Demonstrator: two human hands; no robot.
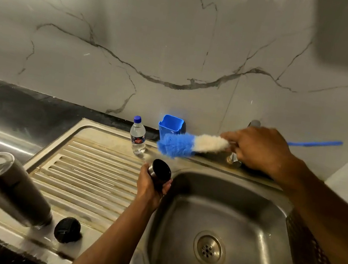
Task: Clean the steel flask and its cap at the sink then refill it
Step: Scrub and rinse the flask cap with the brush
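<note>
Setting: we stand at a steel sink (220, 207) under a grey marble-look wall, a ribbed draining board (95, 172) to its left
Flask: the steel flask (7, 186) stands mouth-down on the near left of the draining board, well apart from our hands
Black lid: a round black lid (67, 230) lies just beside the flask's mouth
Cap: a steel cap (160, 172) with a dark inside, held at the sink's left rim, its opening turned up and away from us
Left hand: our left hand (150, 188) is curled round the cap from below
Right hand: our right hand (260, 149) grips the brush (189, 144) near its white bristles, blue head pointing left above the cap, blue handle trailing right
Tap: mostly hidden behind the right hand
Other items: a small water bottle (138, 135) and a blue holder (171, 126) stand by the wall
Stage: we judge the cap is about to be scrubbed
Risks: the brush head could swing into the light bottle and tip it; a wet cap could slip into the sink; the flask could topple if bumped
</note>
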